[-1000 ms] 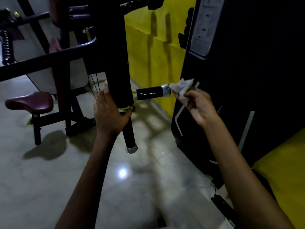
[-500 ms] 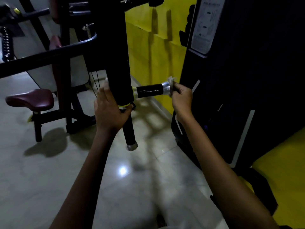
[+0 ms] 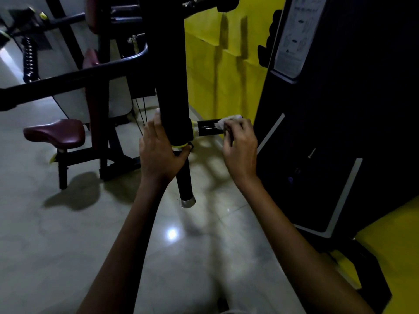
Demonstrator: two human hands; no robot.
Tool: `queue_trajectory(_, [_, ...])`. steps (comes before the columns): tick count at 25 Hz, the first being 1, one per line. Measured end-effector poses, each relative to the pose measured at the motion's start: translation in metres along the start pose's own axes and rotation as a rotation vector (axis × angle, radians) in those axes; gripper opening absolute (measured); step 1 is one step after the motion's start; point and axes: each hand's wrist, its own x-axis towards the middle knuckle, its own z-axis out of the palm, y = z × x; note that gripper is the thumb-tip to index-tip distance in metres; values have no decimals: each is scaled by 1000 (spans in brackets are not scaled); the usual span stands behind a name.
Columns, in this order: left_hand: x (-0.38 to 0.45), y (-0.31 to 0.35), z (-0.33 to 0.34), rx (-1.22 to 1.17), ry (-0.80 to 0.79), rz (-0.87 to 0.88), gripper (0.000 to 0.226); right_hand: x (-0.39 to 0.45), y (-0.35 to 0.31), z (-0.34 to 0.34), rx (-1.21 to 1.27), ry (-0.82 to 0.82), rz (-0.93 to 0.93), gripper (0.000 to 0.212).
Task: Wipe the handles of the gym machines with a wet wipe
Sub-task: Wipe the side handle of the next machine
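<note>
1. Grey polished floor tiles (image 3: 68, 245) lie nearest, catching a small glint of light between the person's 2 bare forearms.
2. Left hand (image 3: 159, 152) grips the thick black padded upright (image 3: 172, 87) at its lower end, fingers up along the left side and thumb hooked under the yellow ring.
3. Right hand (image 3: 239, 146) curls over the short horizontal handle (image 3: 209, 129) that sticks out to the right of the upright, pressing a crumpled white wet wipe (image 3: 226, 121) onto the top of the handle's outer end.
4. Below, a thinner black handle (image 3: 185, 177) with a silver cap points down toward the floor.
5. Farther left stands a maroon seat (image 3: 54, 133); to the right rises a black weight-stack cover (image 3: 340, 109), and behind is a yellow wall (image 3: 215, 75).
</note>
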Motion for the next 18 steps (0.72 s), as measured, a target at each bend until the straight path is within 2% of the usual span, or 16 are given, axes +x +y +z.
queue_trajectory(3, [1,-1,-1,2,3,12,92,-2,-1,3,104,-24,101,21])
queue_trajectory(7, [1,0,2,11,20,29,90,-3,-15,14,128,106,232,19])
queue_trajectory(9, [0,-1,1,12,18,32,91,-12,-29,23,221,16,192,21])
queue_trajectory(11, [0,-3,0,9,5,47,92,-15,-28,22,293,-84,77,22])
queue_trajectory(12, [1,-5,-1,2,-5,56,93,-14,-23,19,289,-73,56,21])
queue_trajectory(13, [1,-5,-1,0,-17,67,93,-12,-17,16,266,-14,94,20])
queue_trajectory(16, [-1,-5,-6,1,-68,91,94,-5,-16,15,153,208,375,25])
queue_trajectory(18, [0,-9,-9,-12,-104,101,97,-5,-33,24,133,171,412,32])
